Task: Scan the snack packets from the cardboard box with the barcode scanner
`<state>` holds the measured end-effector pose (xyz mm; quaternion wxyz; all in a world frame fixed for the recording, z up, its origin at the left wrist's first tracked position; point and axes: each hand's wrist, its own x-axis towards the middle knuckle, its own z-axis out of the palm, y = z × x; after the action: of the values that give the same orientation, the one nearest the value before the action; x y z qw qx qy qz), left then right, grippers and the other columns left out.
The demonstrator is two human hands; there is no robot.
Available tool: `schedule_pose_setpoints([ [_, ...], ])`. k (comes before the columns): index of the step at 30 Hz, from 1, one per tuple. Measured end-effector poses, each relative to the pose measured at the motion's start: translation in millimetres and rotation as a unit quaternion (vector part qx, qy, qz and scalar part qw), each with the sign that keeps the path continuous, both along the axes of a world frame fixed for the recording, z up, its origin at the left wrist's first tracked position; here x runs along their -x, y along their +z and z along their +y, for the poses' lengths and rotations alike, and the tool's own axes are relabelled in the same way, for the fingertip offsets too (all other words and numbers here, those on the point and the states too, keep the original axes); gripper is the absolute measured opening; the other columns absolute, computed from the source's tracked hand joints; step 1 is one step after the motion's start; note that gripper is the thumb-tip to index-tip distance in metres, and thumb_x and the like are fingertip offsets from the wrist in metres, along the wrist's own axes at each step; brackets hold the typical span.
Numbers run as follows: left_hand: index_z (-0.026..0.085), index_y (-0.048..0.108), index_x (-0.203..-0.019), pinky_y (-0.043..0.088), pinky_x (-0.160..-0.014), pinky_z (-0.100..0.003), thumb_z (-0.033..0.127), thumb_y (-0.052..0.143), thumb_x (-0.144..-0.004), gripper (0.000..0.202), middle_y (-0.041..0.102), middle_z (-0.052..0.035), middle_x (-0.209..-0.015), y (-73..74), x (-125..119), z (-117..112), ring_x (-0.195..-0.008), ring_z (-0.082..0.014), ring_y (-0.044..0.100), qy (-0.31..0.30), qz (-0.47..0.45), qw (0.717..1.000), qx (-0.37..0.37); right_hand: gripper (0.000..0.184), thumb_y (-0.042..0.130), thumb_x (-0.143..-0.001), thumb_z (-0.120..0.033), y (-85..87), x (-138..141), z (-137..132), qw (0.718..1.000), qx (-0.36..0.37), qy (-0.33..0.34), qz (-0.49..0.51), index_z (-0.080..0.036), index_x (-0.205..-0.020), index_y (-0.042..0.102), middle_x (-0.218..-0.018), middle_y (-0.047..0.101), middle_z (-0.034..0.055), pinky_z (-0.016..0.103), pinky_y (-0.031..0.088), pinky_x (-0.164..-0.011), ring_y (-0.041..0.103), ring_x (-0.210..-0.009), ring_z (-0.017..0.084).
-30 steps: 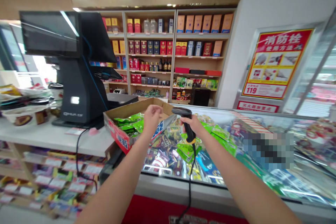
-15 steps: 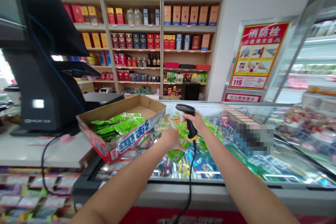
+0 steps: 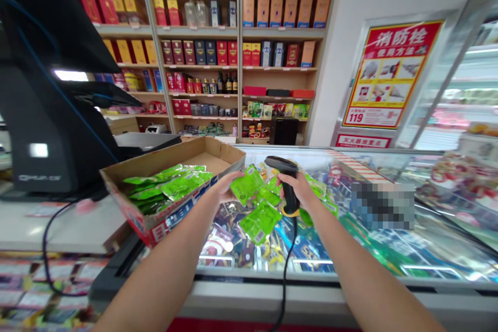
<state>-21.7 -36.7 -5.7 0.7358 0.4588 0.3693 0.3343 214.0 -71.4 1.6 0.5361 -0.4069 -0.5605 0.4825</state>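
Note:
My left hand [image 3: 229,187] grips the edge of a green snack packet [image 3: 247,184], tilted up above the glass top beside the box. In my right hand [image 3: 299,187] is a black barcode scanner [image 3: 288,181], its head pointing left over the packets and its cable hanging toward me. Another green packet [image 3: 260,221] lies flat on the glass nearer me. More green packets lie around and behind the scanner, partly hidden by my right hand. To the left, an open cardboard box [image 3: 155,220] holds several green packets [image 3: 171,185].
A glass-topped freezer [image 3: 249,264] full of colourful packages spans the front. At left stand a black checkout terminal [image 3: 50,114] and a white counter [image 3: 23,231]. Shelves of boxes and bottles [image 3: 200,54] line the back wall. A blurred patch [image 3: 383,206] covers something at right.
My left hand has moved left and lifted a green packet from among the others. The scanner has shifted slightly right in my right hand. The whole view has also shifted a little.

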Motion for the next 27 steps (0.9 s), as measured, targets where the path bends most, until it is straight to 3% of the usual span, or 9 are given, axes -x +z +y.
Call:
schedule_pose_setpoints([
  [2, 0.012, 0.062, -0.092, 0.056, -0.073, -0.043, 0.029, 0.063, -0.068, 0.03, 0.072, -0.0117, -0.084, -2.7, -2, 3, -0.08, -0.0273, 0.07, 0.016, -0.074, 0.997, 0.02, 0.025, 0.07, -0.064, -0.04, 1.6, -2, 0, 1.0, -0.001, 0.006, 0.012, -0.016, -0.068, 0.061, -0.053, 0.063, 0.0008, 0.025, 0.043, -0.036, 0.056, -0.036, 0.014],
  [5, 0.012, 0.059, -0.089, 0.056, -0.071, -0.039, 0.012, 0.066, -0.06, 0.03, 0.072, -0.0102, -0.081, -7.7, -11, 5, -0.076, -0.0248, 0.07, 0.101, -0.098, 0.99, -0.015, 0.027, 0.069, -0.065, -0.041, 2.2, -4, -1, 0.999, 0.0, 0.03, -0.016, -0.016, -0.066, 0.06, -0.049, 0.06, 0.0006, 0.024, 0.042, -0.035, 0.055, -0.036, 0.014],
  [8, 0.012, 0.062, -0.088, 0.056, -0.065, -0.037, 0.01, 0.071, -0.057, 0.032, 0.071, -0.0076, -0.075, -14.3, -18, 9, -0.066, -0.0224, 0.069, 0.174, -0.028, 0.981, -0.08, 0.028, 0.069, -0.066, -0.042, 2.5, -5, -4, 0.997, -0.011, 0.058, -0.058, -0.015, -0.067, 0.06, -0.052, 0.061, 0.0015, 0.024, 0.042, -0.036, 0.057, -0.037, 0.015],
  [11, 0.011, 0.067, -0.085, 0.054, -0.062, -0.032, 0.014, 0.077, -0.053, 0.033, 0.072, -0.0061, -0.074, -20.0, -19, 13, -0.064, -0.02, 0.067, 0.212, 0.074, 0.953, -0.203, 0.028, 0.071, -0.065, -0.041, 3.5, -4, -7, 0.992, -0.027, 0.077, -0.096, -0.015, -0.07, 0.062, -0.06, 0.065, 0.0025, 0.025, 0.044, -0.038, 0.059, -0.038, 0.015],
  [15, 0.012, 0.071, -0.077, 0.05, -0.058, -0.028, 0.019, 0.079, -0.051, 0.028, 0.07, -0.0041, -0.069, -22.8, -16, 16, -0.06, -0.0178, 0.063, 0.211, 0.17, 0.911, -0.31, 0.025, 0.07, -0.067, -0.038, 3.9, -3, -8, 0.985, -0.036, 0.082, -0.146, -0.015, -0.063, 0.06, -0.057, 0.062, 0.0023, 0.025, 0.045, -0.039, 0.058, -0.038, 0.014],
  [27, 0.01, 0.071, -0.072, 0.047, -0.057, -0.029, 0.026, 0.081, -0.051, 0.028, 0.067, -0.0041, -0.061, -21.6, -16, 14, -0.055, -0.0179, 0.06, 0.214, 0.223, 0.892, -0.329, 0.024, 0.068, -0.067, -0.038, 2.1, -4, -8, 0.985, -0.034, 0.088, -0.143, -0.016, -0.061, 0.059, -0.051, 0.06, 0.0008, 0.025, 0.043, -0.039, 0.056, -0.037, 0.014],
])
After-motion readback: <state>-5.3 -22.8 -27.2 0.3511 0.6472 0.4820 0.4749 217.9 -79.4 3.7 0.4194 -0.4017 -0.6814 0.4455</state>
